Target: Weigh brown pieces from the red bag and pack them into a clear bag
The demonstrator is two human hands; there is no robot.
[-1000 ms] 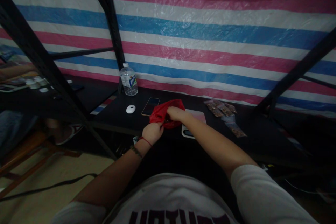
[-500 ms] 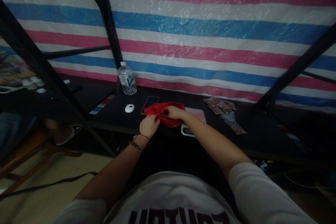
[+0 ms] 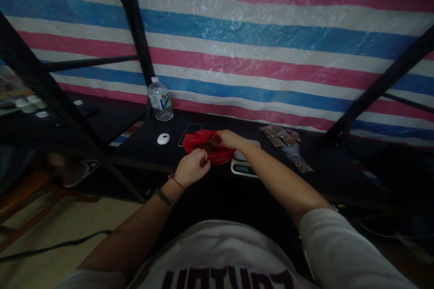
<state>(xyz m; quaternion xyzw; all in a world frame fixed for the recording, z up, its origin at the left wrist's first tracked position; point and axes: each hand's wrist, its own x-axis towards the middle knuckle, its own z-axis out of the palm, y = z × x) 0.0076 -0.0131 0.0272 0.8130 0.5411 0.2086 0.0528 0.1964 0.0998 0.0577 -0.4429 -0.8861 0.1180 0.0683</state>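
Note:
A red plastic bag (image 3: 222, 158) lies open on the black tabletop, with dark brown dried-looking pieces (image 3: 210, 145) in it. My right hand (image 3: 228, 139) reaches into the bag from the right, its fingers closed on some of these pieces. At the bag's near left edge is my left hand (image 3: 191, 167), curled shut with a dark brown piece (image 3: 203, 162) showing between thumb and fingers. Partly under the bag and my right forearm sits a white digital scale (image 3: 237, 168); its display is too dim to read.
Several small clear bags of brown bits (image 3: 280, 136) lie to the right. On the left are a phone (image 3: 194, 127), a rounded white object (image 3: 163, 139) and a clear plastic bottle (image 3: 160, 101). Black metal posts (image 3: 137, 31) frame the table before a striped plastic sheet (image 3: 254, 40).
My left hand has drawn back from the bag's mouth toward me and now shows a dark piece. The bag is spread wider, exposing its contents. The camera view has shifted slightly.

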